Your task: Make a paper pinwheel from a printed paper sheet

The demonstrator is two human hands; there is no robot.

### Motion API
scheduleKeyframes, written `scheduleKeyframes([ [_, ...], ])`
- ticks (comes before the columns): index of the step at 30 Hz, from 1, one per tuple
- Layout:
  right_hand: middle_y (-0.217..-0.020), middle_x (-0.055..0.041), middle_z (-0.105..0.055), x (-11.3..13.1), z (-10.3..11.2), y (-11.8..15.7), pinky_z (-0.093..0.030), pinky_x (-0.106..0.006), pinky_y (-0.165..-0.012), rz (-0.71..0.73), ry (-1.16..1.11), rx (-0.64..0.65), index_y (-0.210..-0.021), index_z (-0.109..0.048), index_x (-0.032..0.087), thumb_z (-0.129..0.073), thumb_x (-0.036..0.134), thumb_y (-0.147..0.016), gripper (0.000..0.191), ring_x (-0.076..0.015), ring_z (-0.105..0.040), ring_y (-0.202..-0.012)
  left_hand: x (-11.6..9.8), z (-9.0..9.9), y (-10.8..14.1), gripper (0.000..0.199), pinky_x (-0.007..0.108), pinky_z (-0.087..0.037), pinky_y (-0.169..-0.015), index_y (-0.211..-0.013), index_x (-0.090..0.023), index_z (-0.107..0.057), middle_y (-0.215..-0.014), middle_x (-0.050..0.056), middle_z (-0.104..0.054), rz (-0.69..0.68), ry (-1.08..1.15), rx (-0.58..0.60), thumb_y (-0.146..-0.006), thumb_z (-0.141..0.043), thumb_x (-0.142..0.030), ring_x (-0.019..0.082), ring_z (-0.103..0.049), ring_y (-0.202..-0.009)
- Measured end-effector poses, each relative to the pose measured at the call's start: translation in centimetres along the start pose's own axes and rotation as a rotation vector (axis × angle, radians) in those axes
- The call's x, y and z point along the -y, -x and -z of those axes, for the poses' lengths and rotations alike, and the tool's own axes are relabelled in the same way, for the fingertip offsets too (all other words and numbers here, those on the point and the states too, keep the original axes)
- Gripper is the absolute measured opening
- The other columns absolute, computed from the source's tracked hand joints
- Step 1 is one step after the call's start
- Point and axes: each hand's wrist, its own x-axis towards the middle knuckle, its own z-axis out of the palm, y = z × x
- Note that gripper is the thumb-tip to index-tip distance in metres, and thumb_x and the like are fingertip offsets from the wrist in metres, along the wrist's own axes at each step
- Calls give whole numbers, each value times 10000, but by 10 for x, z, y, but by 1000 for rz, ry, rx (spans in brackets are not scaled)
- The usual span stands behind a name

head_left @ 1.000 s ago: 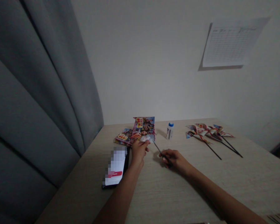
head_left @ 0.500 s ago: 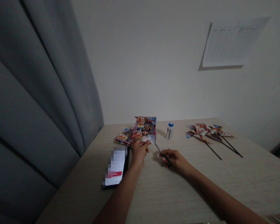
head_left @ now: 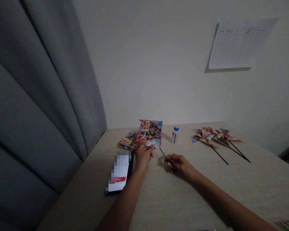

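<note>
A colourful printed paper sheet [head_left: 150, 130] is held up at its lower edge by my left hand [head_left: 144, 154], whose fingers are pressed together on it. My right hand [head_left: 178, 164] is closed round the dark handles of a pair of scissors [head_left: 164, 154]. Their blades point up and left, with the tips at the sheet's lower right part. Whether the blades are apart is too small to tell. More printed papers [head_left: 126, 141] lie just behind and left of my left hand.
Left of my left forearm lies a phone [head_left: 121, 170] with a lit screen. A white bottle with a blue cap [head_left: 175, 135] stands behind the scissors. Several paper pinwheels [head_left: 207, 134] on dark sticks lie at the right. A grey curtain [head_left: 62, 80] borders the table's left side.
The held sheet has shifted and tilted very slightly to the right at its upper right corner. Both hands and the scissors are almost where they were.
</note>
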Motion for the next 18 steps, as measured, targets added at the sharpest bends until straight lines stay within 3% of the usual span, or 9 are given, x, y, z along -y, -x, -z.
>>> scheduleKeyframes([
  [9,-642,22,-566,-9,0,-1,-360,-231,-521,-9,-50,-9,-997,-666,139,-724,517,-777,441,-100,-502,-543,-4,0,2,314,156,-221,-360,-660,-175,-522,-688,23,-707,10,-2,3,-614,-772,-358,43,-452,-374],
  [18,-620,10,-581,0,-1,0,-355,-235,-530,-23,-2,-18,-1025,-664,139,-709,559,-777,490,-113,-504,-558,-2,-1,4,317,157,-227,-362,-684,-165,-560,-685,31,-710,-6,-12,18,-621,-792,-373,42,-454,-372],
])
